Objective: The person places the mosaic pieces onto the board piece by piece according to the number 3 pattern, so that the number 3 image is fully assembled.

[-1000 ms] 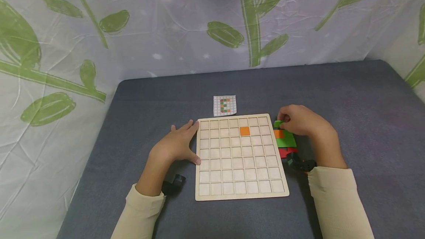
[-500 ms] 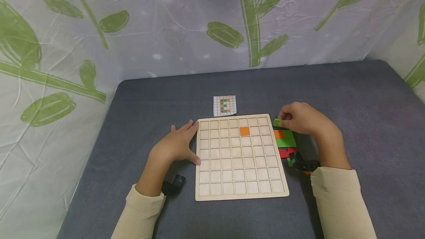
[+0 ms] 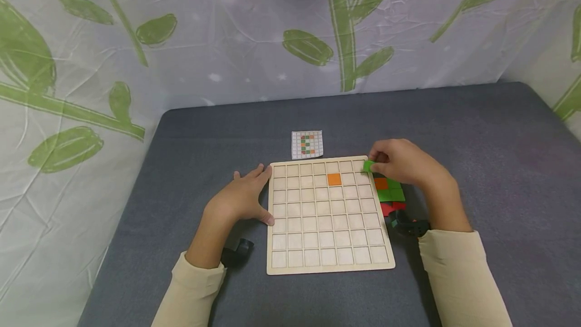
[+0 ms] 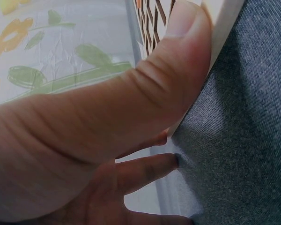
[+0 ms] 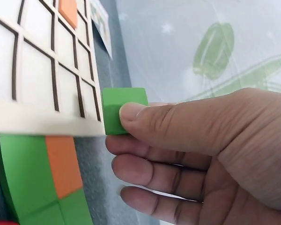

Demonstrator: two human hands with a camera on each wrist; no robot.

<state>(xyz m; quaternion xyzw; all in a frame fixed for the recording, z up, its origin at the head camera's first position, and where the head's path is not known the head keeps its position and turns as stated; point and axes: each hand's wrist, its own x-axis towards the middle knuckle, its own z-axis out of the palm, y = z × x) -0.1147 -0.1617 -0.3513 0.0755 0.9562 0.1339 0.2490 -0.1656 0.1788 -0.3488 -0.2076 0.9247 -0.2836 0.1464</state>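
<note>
So, pinched green tile [image 5: 112, 99], grid-patterned card [image 3: 307, 145]

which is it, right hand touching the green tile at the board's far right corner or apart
Touching: the right wrist view shows the right hand's thumb pressed on the green tile's face, overlapping one edge.

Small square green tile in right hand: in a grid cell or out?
Out: the right hand pinches the small square green tile at the far right corner of the pale wooden grid board, not in any cell.
</note>
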